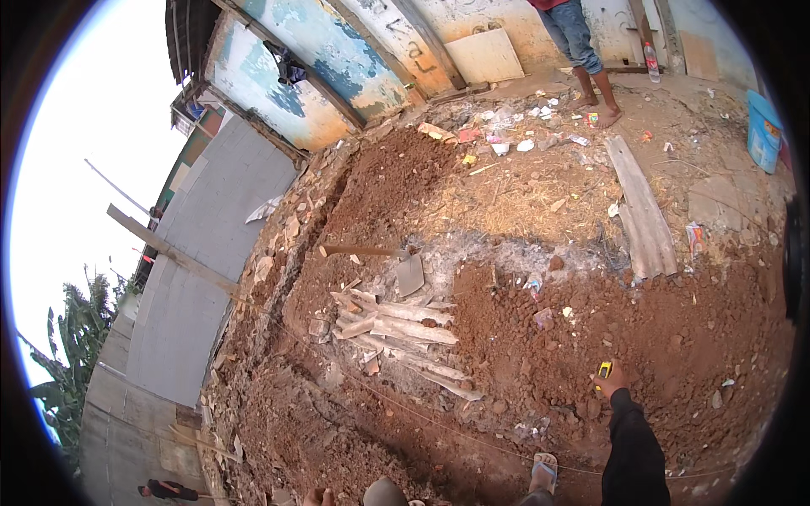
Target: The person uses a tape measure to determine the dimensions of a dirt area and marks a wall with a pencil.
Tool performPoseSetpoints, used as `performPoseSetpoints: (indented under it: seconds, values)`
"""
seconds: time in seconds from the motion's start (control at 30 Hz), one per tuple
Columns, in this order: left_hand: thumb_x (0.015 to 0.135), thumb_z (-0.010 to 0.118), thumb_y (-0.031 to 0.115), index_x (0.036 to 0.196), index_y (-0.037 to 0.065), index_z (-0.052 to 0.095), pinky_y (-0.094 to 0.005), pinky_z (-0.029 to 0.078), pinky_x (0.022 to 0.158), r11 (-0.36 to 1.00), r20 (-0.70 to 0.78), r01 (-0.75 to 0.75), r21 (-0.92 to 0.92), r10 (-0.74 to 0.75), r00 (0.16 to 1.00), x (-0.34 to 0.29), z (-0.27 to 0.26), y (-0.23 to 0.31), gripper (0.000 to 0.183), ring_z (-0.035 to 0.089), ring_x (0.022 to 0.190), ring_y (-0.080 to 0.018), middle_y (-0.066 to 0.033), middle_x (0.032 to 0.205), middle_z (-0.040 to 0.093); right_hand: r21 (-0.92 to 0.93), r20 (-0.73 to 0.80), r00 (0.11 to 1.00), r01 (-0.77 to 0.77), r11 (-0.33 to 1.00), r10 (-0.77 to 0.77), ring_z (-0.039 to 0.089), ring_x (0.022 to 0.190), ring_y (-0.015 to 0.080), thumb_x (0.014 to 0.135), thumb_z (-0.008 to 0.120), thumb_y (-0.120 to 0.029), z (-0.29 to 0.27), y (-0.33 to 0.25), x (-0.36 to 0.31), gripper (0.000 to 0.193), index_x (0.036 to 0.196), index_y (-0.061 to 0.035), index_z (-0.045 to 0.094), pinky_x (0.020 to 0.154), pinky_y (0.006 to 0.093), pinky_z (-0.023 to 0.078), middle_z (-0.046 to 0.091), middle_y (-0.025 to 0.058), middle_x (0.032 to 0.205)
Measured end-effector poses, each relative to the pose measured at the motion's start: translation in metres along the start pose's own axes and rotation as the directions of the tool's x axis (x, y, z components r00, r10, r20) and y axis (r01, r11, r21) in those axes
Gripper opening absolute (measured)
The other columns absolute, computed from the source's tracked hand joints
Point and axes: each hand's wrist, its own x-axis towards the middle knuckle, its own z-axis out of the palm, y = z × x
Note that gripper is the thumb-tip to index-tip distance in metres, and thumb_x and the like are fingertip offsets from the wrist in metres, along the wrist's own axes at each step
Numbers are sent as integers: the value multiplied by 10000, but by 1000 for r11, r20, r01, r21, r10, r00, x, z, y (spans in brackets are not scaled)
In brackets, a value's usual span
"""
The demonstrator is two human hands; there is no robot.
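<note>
Right hand (615, 380) closed around yellow-and-black tape measure (604, 371), near right, over red-brown soil (675, 341) | left hand (319, 497) cropped, grip unclear | broken grey corrugated sheets (413, 329), wooden-handled hoe (363, 250) lie left | far right: blue plastic bucket (764, 135), clear red-labelled bottle (652, 66), contents indistinct

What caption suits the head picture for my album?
Right hand holding a tape measure over red dirt, a hoe lying beyond.

Brt daylt, sky (80, 126) overexp, pic edges bent.
</note>
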Motion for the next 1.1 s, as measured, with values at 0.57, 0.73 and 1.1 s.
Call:
performPoseSetpoints:
  seconds: [0.57,0.73,1.1]
  values:
    - [941,605,348,1010,23,634,-282,536,568,433,467,285,-855,407,785,13,-5,90,333,609,641,-130,-27,821,636,579,665,397,262,772,-633,573,910,161,884,659,-330,128,-390,-350,564,1319,-27,466,774,302,464,589,97,1093]
    - [848,699,418,759,47,629,-270,398,449,600,452,95,-794,480,752,13,47,52,388,514,522,-98,-2,606,554,422,775,261,465,778,-576,584,854,156,821,691,-298,131,-355,-344,498,1188,13,566,767,304,474,619,96,1017]
    - [855,651,55,945,64,504,-377,519,596,72,411,406,-911,94,907,167,-42,1,173,590,685,-201,-68,794,571,-234,943,332,580,780,35,556,1034,257,870,602,-536,34,-115,-248,577,1189,-55,583,860,375,434,593,141,1053]
